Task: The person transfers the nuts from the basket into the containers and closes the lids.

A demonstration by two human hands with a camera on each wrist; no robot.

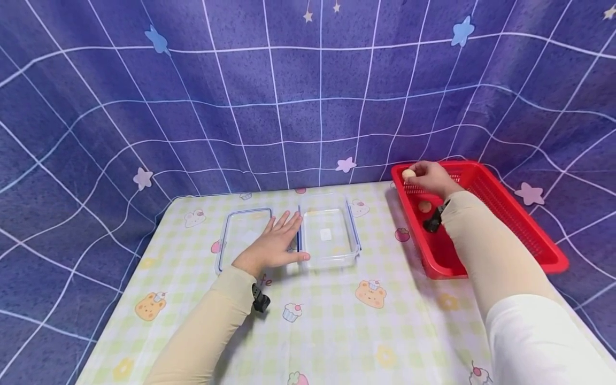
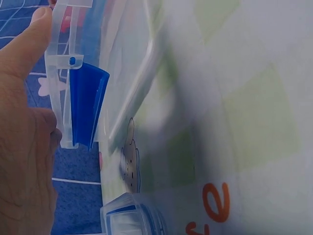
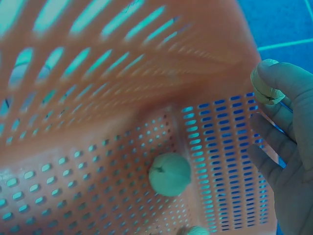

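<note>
My right hand (image 1: 433, 179) pinches a small pale round ball (image 1: 408, 175) between thumb and fingertips, over the far left rim of a red basket (image 1: 417, 235). A dark seam shows on the ball in the right wrist view. Another such ball (image 3: 169, 174) lies in the basket, and part of a further one (image 3: 197, 230) shows at the bottom edge. With fingers spread, my left hand (image 1: 276, 246) lies against the left side of a clear plastic container (image 1: 332, 263), its thumb reaching over the near left corner. A blue clip (image 2: 88, 105) on the container appears close to that hand.
Left of the container lies a clear lid (image 1: 238, 230) with a blue seal, partly covered by my left hand. A checked cloth (image 1: 337, 331) with cartoon prints covers the table. Behind the table hangs a blue patterned curtain (image 1: 298, 123). The basket's slotted walls rise around the balls.
</note>
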